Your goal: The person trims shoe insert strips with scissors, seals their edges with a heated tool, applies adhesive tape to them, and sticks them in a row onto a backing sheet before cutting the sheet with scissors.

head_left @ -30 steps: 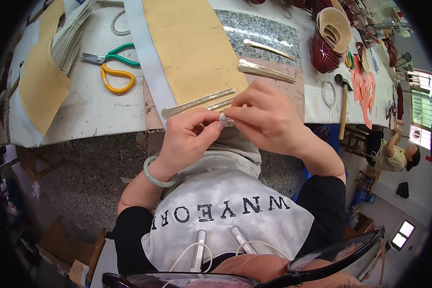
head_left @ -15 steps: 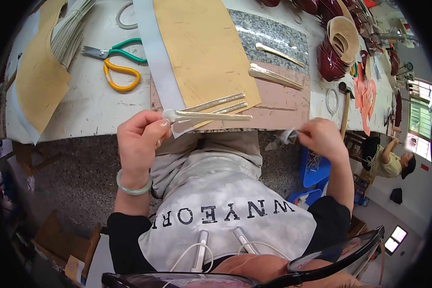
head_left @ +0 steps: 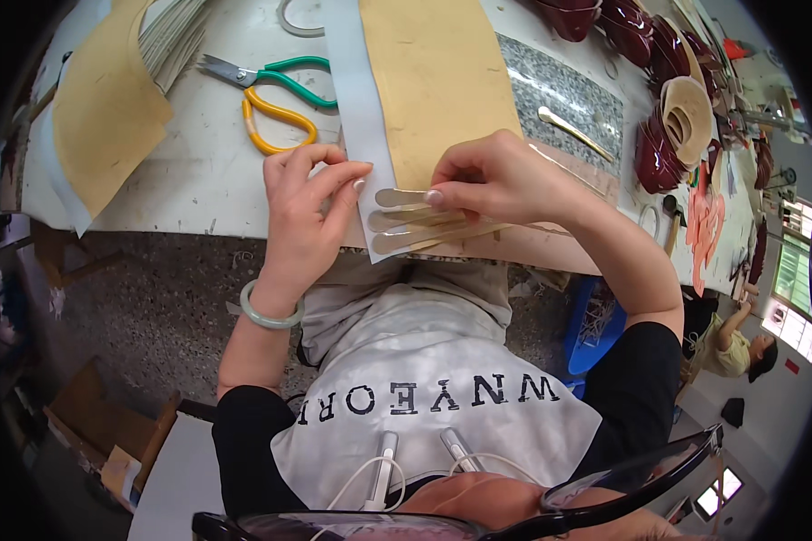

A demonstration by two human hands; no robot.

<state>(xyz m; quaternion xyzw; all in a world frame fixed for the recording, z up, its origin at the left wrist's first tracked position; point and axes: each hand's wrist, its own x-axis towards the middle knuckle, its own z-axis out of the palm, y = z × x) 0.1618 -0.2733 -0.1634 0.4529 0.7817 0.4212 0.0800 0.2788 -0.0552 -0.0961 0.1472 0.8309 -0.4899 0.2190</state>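
Three narrow gold strips [head_left: 406,240] with rounded ends lie side by side at the near edge of the table. Their round ends rest on a white sheet [head_left: 366,135], which runs beneath a tan sheet [head_left: 442,77]. My right hand [head_left: 501,180] pinches the farthest strip between thumb and fingers, just behind its round end. To the left of these ends is my left hand [head_left: 305,209], its thumb and forefinger slightly apart with nothing visible between them. The strips' thin tails pass partly under my right hand and wrist.
Scissors [head_left: 275,99] with green and yellow handles lie left of the sheets. More gold strips [head_left: 573,133] rest on a speckled slab [head_left: 559,81] to the right. Dark red glossy shoe parts [head_left: 656,158] line the far right. Another person [head_left: 735,347] sits beyond the table.
My left hand has let go of a gold strip, which now lies with the others. My right hand came in from the right, where it held a small crumpled white piece, and pinches a strip.
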